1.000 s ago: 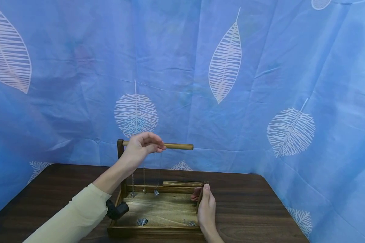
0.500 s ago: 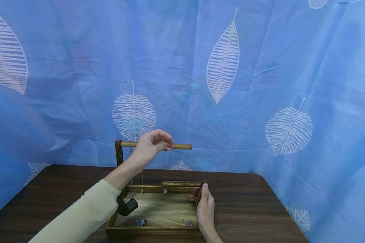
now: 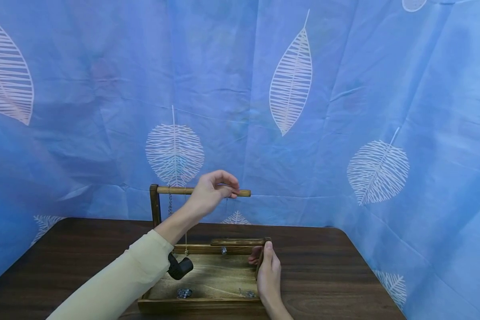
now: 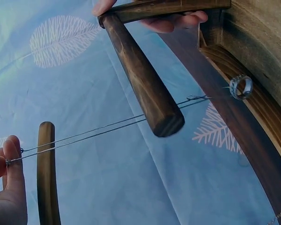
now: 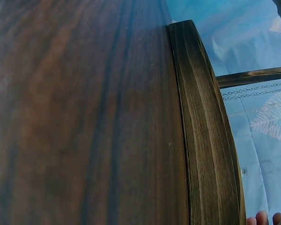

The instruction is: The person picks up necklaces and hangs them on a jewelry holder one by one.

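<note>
In the head view my left hand (image 3: 215,192) is at the wooden stand's upper bar (image 3: 246,193), close to its free end. Thumb and fingertips pinch a thin necklace (image 4: 107,125), whose two strands run taut past both bars in the left wrist view. A silver ring pendant (image 4: 241,87) dangles from it above the tray. My right hand (image 3: 272,273) grips the short right post of the jewelry stand, which bears the lower bar (image 3: 237,242). Two other necklaces hang farther left on the upper bar: a linked chain (image 3: 170,202) and a finer chain (image 3: 186,242).
The stand's tray (image 3: 200,306) sits on a dark wooden table (image 3: 324,275). A silver jewelry heap (image 3: 184,293) lies inside at the front left, a smaller pile (image 3: 248,294) at the front right. A black wrist camera (image 3: 181,268) juts over the tray. Blue leaf-patterned cloth (image 3: 232,80) hangs behind.
My left hand has slid rightward along the upper bar, carrying the pinched necklace and its pendant toward the free end. My right hand keeps its grip on the post.
</note>
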Demonstrator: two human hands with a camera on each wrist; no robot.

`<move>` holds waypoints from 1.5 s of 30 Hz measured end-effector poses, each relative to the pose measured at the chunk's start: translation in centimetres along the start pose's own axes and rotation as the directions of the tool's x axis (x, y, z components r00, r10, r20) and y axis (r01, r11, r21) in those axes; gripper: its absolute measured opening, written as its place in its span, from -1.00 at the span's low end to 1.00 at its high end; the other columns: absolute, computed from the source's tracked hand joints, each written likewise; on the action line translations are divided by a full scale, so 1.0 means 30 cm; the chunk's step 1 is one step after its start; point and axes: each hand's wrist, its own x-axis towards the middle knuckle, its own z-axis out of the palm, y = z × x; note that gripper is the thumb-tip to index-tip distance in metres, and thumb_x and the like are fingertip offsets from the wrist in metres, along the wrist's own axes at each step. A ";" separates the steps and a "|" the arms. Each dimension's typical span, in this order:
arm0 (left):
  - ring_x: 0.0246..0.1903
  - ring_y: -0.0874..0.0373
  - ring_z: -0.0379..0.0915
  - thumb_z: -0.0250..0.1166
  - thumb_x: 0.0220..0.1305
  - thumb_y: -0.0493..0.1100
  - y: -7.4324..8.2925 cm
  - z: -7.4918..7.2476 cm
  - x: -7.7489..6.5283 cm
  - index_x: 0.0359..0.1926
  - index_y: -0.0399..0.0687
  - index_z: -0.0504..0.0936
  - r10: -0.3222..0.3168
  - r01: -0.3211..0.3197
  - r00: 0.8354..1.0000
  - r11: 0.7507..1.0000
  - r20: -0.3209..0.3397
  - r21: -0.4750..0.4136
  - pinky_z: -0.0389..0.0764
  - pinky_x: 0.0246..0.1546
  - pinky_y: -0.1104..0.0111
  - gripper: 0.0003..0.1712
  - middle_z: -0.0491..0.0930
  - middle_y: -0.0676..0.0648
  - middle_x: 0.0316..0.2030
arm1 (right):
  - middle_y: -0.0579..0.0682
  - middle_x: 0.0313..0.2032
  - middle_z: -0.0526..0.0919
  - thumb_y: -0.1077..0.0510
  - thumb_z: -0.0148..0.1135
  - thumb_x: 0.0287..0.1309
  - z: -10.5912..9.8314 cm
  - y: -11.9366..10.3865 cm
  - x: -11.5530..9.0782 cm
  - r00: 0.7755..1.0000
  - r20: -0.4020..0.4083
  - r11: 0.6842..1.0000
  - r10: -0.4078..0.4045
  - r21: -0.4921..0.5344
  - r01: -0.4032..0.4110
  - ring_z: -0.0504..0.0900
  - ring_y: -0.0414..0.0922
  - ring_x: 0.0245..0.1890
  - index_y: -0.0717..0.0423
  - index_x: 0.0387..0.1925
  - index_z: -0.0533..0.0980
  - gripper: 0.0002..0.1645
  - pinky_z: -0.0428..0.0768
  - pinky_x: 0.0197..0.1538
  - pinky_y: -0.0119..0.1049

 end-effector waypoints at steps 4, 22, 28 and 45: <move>-0.11 -0.11 0.63 0.10 0.41 -0.53 -0.005 0.020 0.014 -0.02 -0.43 0.56 -0.004 0.004 1.000 1.000 0.019 0.005 0.66 -0.03 0.21 -0.80 0.59 -0.36 -0.06 | 0.15 -0.39 0.59 -0.21 -0.38 0.61 -0.001 0.002 0.000 1.000 -0.009 1.000 0.002 0.006 -0.002 0.61 0.03 -0.37 0.31 -0.19 0.57 -0.23 0.64 -0.17 -0.08; -0.09 -0.05 0.66 0.13 0.41 -0.51 -0.012 0.088 0.056 -0.07 -0.33 0.60 -0.031 0.031 0.999 0.999 0.031 0.019 0.66 0.00 0.23 -0.82 0.64 -0.24 -0.13 | 0.14 -0.39 0.61 -0.18 -0.33 0.62 -0.005 0.005 0.002 1.000 0.007 1.000 0.001 0.015 -0.001 0.63 0.01 -0.36 0.28 -0.19 0.57 -0.29 0.64 -0.15 -0.10; -0.09 -0.05 0.65 0.10 0.41 -0.52 -0.010 0.110 0.078 -0.08 -0.30 0.61 -0.022 0.022 0.998 1.000 0.052 0.009 0.65 0.03 0.18 -0.79 0.63 -0.25 -0.13 | 0.16 -0.39 0.61 -0.15 -0.32 0.63 -0.006 0.002 -0.001 1.000 0.005 0.999 -0.018 0.028 0.018 0.62 0.04 -0.36 0.30 -0.18 0.57 -0.30 0.64 -0.16 -0.11; -0.07 0.02 0.64 0.08 0.44 -0.49 -0.008 0.141 0.123 -0.02 -0.24 0.60 -0.045 0.043 0.999 0.996 0.026 0.075 0.64 -0.04 0.22 -0.77 0.60 -0.19 -0.10 | 0.13 -0.38 0.62 -0.09 -0.34 0.65 -0.009 0.013 0.005 1.000 0.007 1.000 -0.007 0.012 0.007 0.63 0.04 -0.35 0.27 -0.17 0.57 -0.35 0.63 -0.17 -0.12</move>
